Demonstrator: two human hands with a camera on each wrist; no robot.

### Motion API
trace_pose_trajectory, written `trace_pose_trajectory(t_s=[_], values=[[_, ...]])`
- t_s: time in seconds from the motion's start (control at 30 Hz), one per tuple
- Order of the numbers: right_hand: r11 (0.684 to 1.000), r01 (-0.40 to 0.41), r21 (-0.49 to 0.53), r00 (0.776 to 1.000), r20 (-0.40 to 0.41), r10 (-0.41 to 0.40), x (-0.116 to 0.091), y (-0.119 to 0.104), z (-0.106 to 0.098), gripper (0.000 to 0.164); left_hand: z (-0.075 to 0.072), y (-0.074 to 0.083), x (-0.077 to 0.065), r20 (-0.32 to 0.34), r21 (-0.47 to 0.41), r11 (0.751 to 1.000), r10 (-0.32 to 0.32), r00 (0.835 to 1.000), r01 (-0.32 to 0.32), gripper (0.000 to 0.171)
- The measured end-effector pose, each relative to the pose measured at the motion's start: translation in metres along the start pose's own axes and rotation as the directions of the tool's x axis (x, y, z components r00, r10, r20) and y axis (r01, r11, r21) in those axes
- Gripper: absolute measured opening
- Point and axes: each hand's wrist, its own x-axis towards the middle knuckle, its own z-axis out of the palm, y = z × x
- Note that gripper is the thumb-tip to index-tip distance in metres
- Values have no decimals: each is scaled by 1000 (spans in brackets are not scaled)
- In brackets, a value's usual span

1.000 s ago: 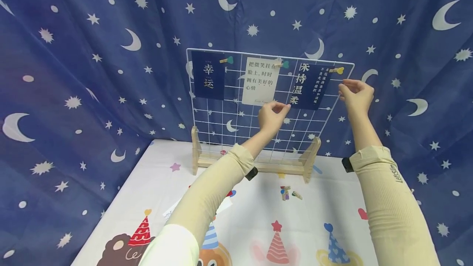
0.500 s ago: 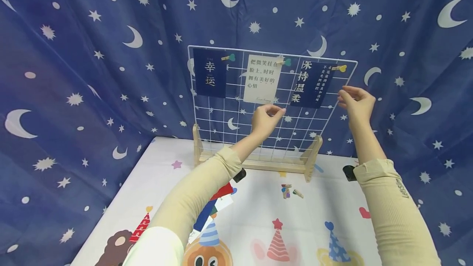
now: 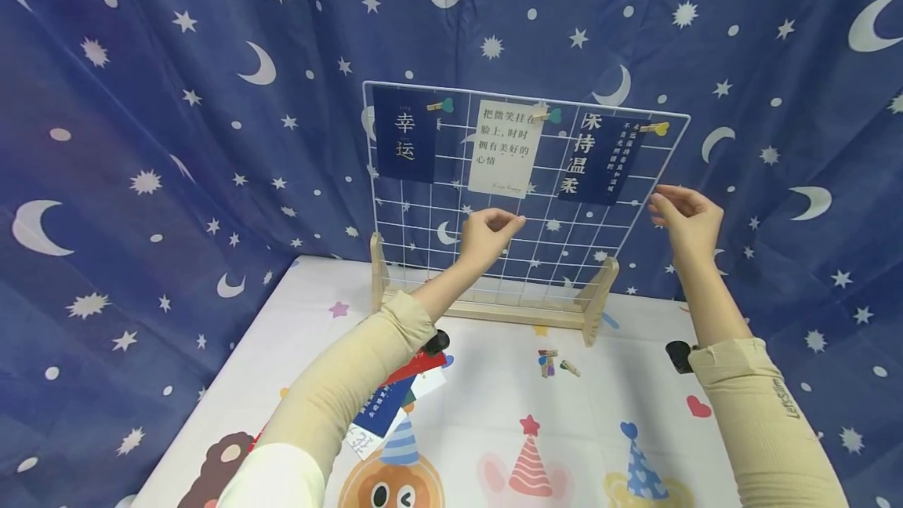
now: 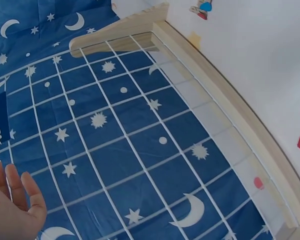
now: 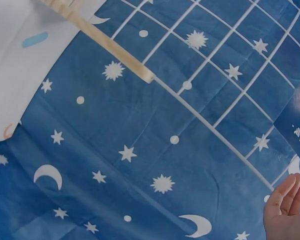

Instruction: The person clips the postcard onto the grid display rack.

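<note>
A white wire grid panel (image 3: pixel 458 92) stands upright in a wooden base (image 3: pixel 518 314). Along its top hang a navy card (image 3: pixel 423 163), a white card (image 3: pixel 499 175) and a second navy card (image 3: pixel 600 183). Green heart clothespins (image 3: pixel 444 105) pin the first two, and a yellow heart clothespin (image 3: pixel 658 129) pins the third. My left hand (image 3: pixel 485 240) hovers below the white card, fingers loosely bent, holding nothing. Beside the panel's right edge is my right hand (image 3: pixel 693 227), also holding nothing. Both hands also appear near the lower corners of the wrist views.
Several small clothespins (image 3: pixel 548 363) lie on the white patterned tablecloth (image 3: pixel 487 390). A pile of cards, with a navy card (image 3: pixel 386 410) and a red card (image 3: pixel 426 364), lies partly under my left forearm. A blue curtain (image 3: pixel 212 132) with moons and stars hangs behind the panel.
Both hands have drawn away from the right navy card: the left down and to the left, the right slightly downward. More of the card pile shows. The three pinned cards stay hanging.
</note>
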Motion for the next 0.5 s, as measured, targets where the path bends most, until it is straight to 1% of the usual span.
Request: trace_pose_trajectory(t_s=[0.07, 0.2, 0.33, 0.4, 0.5], values=[[998, 22, -52, 1000, 12, -22, -3, 2, -2, 30, -3, -4, -2, 20, 9, 1000, -15, 1000, 15, 24], [992, 58, -113, 997, 55, -52, -9, 6, -4, 26, -13, -10, -6, 85, 3, 1000, -28, 996, 27, 24], [988, 107, -110, 989, 109, -95, -17, 13, -4, 17, -24, -19, -9, 169, -37, 998, -35, 985, 42, 24], [982, 149, -113, 979, 158, -130, -20, 22, -5, 18, -29, -26, -11, 193, -62, 997, -42, 980, 55, 24], [967, 216, -137, 950, 260, -175, -27, 38, -7, 26, -34, -35, -16, 208, -75, 994, -62, 976, 79, 25]])
